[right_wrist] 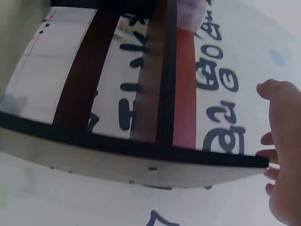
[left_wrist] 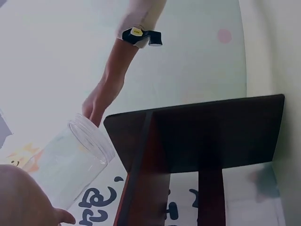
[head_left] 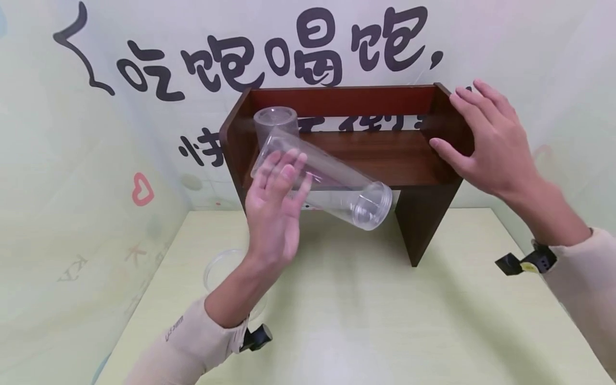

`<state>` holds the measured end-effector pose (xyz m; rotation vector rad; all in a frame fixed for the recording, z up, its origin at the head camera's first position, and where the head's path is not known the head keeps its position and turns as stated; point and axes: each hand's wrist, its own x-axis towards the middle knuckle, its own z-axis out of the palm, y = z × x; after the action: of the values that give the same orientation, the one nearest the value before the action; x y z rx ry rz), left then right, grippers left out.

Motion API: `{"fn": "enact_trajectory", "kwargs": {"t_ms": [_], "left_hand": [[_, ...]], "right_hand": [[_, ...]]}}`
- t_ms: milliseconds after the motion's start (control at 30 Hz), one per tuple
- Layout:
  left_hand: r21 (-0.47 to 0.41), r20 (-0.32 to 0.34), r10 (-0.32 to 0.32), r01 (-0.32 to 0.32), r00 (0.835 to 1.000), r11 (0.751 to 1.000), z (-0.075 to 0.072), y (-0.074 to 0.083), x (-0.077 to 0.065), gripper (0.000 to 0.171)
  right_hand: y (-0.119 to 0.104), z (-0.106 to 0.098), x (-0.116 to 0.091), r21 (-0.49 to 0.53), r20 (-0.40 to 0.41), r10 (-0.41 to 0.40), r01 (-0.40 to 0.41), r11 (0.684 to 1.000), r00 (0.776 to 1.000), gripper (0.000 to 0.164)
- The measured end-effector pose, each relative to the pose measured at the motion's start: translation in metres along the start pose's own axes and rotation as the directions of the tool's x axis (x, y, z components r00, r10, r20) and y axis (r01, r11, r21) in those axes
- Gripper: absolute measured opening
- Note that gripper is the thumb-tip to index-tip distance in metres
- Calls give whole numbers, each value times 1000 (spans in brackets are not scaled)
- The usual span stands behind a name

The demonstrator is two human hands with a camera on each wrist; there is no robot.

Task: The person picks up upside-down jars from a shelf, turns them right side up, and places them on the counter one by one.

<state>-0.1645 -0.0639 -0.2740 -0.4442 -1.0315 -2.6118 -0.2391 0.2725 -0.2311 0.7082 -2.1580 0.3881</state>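
Observation:
In the head view my left hand (head_left: pixel 274 208) grips a clear plastic jar (head_left: pixel 332 176) near its closed end. The jar tilts in front of the shelf, its threaded open mouth pointing down to the right. In the left wrist view the same jar (left_wrist: pixel 70 160) shows beside the thumb. A second clear jar (head_left: pixel 276 124) stands bottom up at the left end of the dark brown shelf unit (head_left: pixel 380 155). At the unit's right side panel is my right hand (head_left: pixel 500 139), fingers extended and thumb apart, fingertips right at the panel's upper edge.
The shelf unit stands on a pale table (head_left: pixel 366 321) against a printed wall sheet (head_left: pixel 144 32). Behind my left forearm lies a clear round container (head_left: pixel 208 275), partly hidden. A tall side panel (head_left: pixel 425 219) supports the unit's right end.

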Motion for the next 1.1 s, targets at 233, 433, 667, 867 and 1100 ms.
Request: {"fn": "enact_trajectory", "kwargs": {"t_ms": [233,433,667,867,1100], "left_hand": [[-63,-51,-62,59,997,996,-12,-4,-21,85],[-134,-85,-115,104,990,986,-17,-7,-33,55],[-170,-114,-189,169,975,971,-24,-18,-42,28],[-246,-140,-267,228,953,942,-27,-30,-49,20],[-254,-131,-307,268,943,929,-32,-40,-52,28]], "right_hand": [[-58,6,-21,197,-278,-87,146,970,957,80],[-104,23,-44,425,-368,-97,260,867,925,80],[-115,51,-70,635,-196,-105,208,744,975,99],[-117,77,-87,784,-140,-43,138,606,989,112],[-119,92,-95,822,-177,18,138,552,984,96]]}}
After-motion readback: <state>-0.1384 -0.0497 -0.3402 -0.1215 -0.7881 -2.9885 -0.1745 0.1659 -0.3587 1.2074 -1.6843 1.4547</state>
